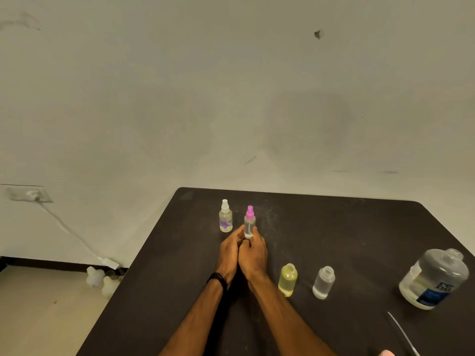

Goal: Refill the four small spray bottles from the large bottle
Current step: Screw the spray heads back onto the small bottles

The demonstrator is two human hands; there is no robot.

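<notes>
On the dark table point(321, 227) both my hands reach to a small clear spray bottle with a pink spray head point(249, 223). My left hand point(229, 249) and my right hand point(253, 254) press together and hold its lower part between the fingertips. Just left of it stands a capped bottle with a white spray head point(225, 217). Nearer me, to the right, stand an uncapped yellowish bottle point(288, 279) and an uncapped clear bottle point(323, 282). The large clear bottle point(434, 278) with a blue label stands open at the far right, partly filled.
A thin spray tube point(402, 332) lies on the table near the bottom right, beside a pink object point(386, 353) at the frame's lower edge. The table's left edge drops to the floor, where pale bottles point(99, 278) and a cable point(66, 229) lie by the wall.
</notes>
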